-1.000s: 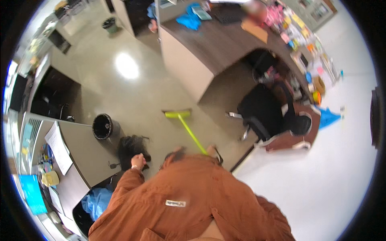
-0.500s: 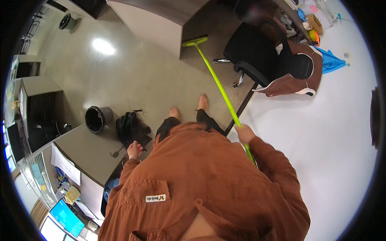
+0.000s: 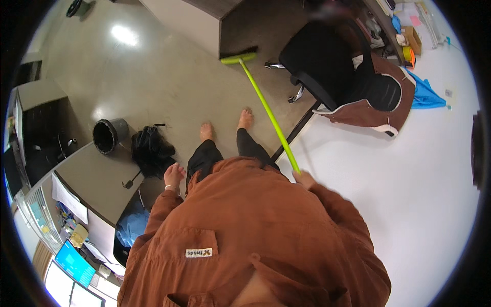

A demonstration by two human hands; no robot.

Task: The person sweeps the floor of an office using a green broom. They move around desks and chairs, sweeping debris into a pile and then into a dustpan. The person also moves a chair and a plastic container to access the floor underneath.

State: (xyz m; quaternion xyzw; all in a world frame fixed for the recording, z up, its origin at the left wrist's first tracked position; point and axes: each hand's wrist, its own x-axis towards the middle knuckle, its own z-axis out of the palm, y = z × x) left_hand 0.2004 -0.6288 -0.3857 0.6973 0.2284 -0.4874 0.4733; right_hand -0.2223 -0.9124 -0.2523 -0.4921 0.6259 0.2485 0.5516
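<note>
— Right hand (image 3: 304, 179)?
— Clamped round the handle of the green broom (image 3: 268, 111), which runs from right of centre to upper centre.
— Left hand (image 3: 175, 175)?
— Left of centre, loosely half-curled.

On pocket (image 3: 171, 243) of rust-brown jacket (image 3: 245, 204): white label (image 3: 199, 253) with dark lettering and small emblem, upside down in view. On cyan monitor (image 3: 75, 262) and paper sheet (image 3: 70, 198): print too small to read.

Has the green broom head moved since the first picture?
Yes: the broom head went from left of the near corner of the desk panel to its right, toward the chair.
</note>
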